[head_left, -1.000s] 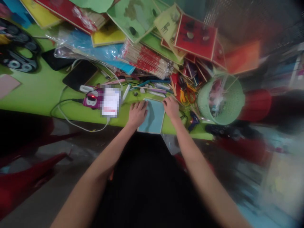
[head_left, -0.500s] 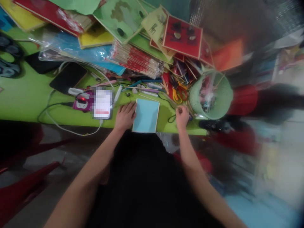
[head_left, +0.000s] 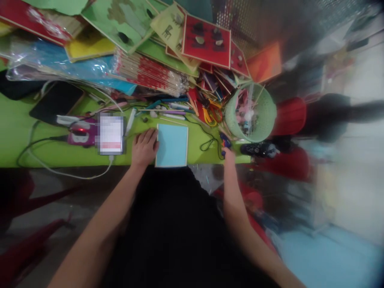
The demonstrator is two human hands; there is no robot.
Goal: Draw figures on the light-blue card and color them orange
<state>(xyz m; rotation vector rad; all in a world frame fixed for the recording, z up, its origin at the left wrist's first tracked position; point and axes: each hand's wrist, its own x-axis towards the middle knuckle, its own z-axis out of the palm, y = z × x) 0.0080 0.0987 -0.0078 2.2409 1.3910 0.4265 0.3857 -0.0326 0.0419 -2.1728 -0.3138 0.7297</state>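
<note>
A light blue board with a pale wooden edge [head_left: 171, 145] lies at the front edge of the green table [head_left: 36, 154]. Flat on the table, my left hand [head_left: 144, 147] touches the board's left side with its fingers stretched out. My right hand [head_left: 228, 153] is at the table's front edge to the right of the board, closed round a small blue and orange tool [head_left: 225, 143] whose black cord [head_left: 208, 143] loops toward the board.
A mint green basket [head_left: 251, 116] of craft bits stands to the right. Stacked coloured boards [head_left: 207, 42], a pack of sticks [head_left: 150, 74], scissors [head_left: 210, 114] and pens crowd the back. A purple device [head_left: 81, 136], a dark tablet [head_left: 57, 103] and white cables lie left.
My right hand left the board's top right corner, moved right and down to the table edge and closed on the blue tool. My left hand slid off the board to its left side.
</note>
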